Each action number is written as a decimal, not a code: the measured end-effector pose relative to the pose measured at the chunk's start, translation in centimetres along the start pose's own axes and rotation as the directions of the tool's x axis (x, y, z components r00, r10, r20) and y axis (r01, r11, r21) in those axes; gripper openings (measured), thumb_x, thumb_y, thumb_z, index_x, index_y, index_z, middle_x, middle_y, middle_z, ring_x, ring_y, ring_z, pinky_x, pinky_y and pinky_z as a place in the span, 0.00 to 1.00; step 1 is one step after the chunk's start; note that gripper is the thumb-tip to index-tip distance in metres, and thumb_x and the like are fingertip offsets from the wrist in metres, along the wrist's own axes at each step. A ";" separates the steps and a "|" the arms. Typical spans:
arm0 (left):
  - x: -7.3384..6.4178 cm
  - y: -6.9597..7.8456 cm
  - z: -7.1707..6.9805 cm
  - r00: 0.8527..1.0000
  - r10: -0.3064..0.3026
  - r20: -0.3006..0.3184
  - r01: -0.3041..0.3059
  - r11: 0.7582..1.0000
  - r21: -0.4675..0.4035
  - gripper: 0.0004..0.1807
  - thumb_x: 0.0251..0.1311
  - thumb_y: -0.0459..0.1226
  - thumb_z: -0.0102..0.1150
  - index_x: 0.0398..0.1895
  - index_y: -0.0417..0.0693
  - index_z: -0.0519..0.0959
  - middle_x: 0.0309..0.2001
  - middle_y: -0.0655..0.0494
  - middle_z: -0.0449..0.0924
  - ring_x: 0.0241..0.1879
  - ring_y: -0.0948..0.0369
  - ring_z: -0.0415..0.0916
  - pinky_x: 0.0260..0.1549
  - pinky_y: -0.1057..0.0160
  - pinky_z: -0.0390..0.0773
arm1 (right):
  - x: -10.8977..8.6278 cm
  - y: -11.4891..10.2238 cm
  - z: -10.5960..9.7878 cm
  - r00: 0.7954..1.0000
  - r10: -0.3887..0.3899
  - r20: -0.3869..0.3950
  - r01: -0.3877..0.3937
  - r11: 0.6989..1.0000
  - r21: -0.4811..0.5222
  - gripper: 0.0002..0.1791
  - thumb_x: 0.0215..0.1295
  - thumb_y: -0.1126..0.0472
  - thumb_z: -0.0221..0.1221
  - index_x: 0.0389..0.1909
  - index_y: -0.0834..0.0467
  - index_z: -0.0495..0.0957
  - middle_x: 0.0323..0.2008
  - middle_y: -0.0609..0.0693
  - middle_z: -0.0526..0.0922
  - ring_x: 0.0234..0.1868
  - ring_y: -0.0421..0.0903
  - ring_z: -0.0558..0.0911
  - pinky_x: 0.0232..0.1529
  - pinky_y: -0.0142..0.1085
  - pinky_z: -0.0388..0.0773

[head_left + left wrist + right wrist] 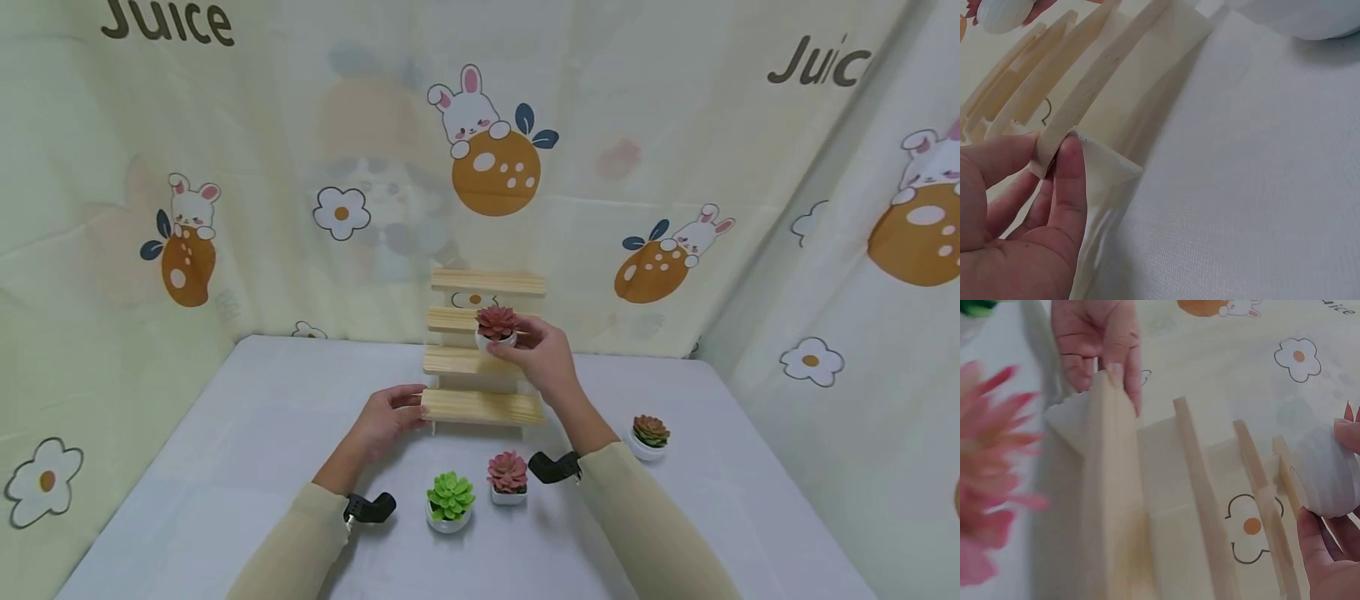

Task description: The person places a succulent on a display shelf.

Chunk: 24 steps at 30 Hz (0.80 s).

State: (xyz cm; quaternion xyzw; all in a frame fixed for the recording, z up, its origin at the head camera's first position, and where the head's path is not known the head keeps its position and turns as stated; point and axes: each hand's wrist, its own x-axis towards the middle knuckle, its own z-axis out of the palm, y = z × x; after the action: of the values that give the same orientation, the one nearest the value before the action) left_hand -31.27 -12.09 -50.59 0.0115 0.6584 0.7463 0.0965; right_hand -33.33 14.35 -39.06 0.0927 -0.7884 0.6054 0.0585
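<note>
A wooden tiered shelf (483, 406) with several pale boards stands against the back curtain. My left hand (386, 423) pinches the left end of its lowest board; thumb and fingers lie on either side of the board (1094, 78) in the left wrist view. My right hand (546, 358) grips a potted red succulent (497, 323) by its white pot, in front of the upper boards. From the right wrist, the ribbed white pot (1325, 469) appears beside the top board, held by fingers and thumb; whether it touches the board I cannot tell.
On the white table (300, 450), a green succulent (450, 496) and a pink succulent (508, 475) stand in white pots before the shelf. A reddish-green succulent (650, 432) sits at the right, beyond the right forearm. A printed curtain (270, 275) hangs behind.
</note>
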 end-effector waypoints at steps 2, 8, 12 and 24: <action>0.0 0.0 0.1 1.000 -0.002 0.001 0.002 1.000 0.000 0.26 0.65 0.20 0.58 0.67 0.29 0.72 0.57 0.33 0.78 0.43 0.58 0.84 0.47 0.57 0.90 | 0.6 -0.4 0.2 1.000 -0.001 -0.001 0.001 1.000 0.012 0.33 0.52 0.56 0.78 0.62 0.53 0.81 0.56 0.54 0.85 0.54 0.50 0.84 0.44 0.26 0.85; 0.0 -0.2 0.3 1.000 -0.004 -0.010 0.004 1.000 -0.001 0.26 0.66 0.21 0.57 0.68 0.30 0.72 0.59 0.33 0.77 0.44 0.58 0.83 0.49 0.57 0.89 | 2.2 -1.2 1.0 1.000 -0.021 -0.014 0.021 0.999 0.027 0.34 0.52 0.57 0.79 0.62 0.55 0.82 0.56 0.56 0.86 0.52 0.50 0.86 0.43 0.27 0.85; 0.0 -0.3 0.3 1.000 -0.006 -0.016 0.006 1.000 -0.007 0.26 0.66 0.22 0.57 0.68 0.31 0.72 0.59 0.33 0.77 0.44 0.58 0.83 0.49 0.56 0.89 | 3.3 -1.4 1.4 0.999 -0.016 -0.029 0.018 0.999 0.050 0.33 0.52 0.57 0.79 0.61 0.54 0.83 0.56 0.54 0.86 0.52 0.49 0.86 0.44 0.30 0.85; 0.1 -0.4 0.1 1.000 -0.016 -0.010 0.016 1.000 -0.015 0.26 0.66 0.22 0.58 0.68 0.30 0.71 0.58 0.34 0.78 0.45 0.57 0.83 0.49 0.57 0.89 | 6.8 -3.0 2.6 0.996 -0.029 -0.082 0.032 0.999 0.031 0.32 0.52 0.56 0.79 0.60 0.54 0.84 0.55 0.53 0.87 0.55 0.46 0.84 0.53 0.35 0.84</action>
State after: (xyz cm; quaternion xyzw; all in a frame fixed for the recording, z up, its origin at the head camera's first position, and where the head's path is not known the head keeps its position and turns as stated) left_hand -31.32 -11.94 -50.99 0.0015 0.6536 0.7503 0.0992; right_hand -39.28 10.57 -35.47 0.0810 -0.7741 0.6202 0.0984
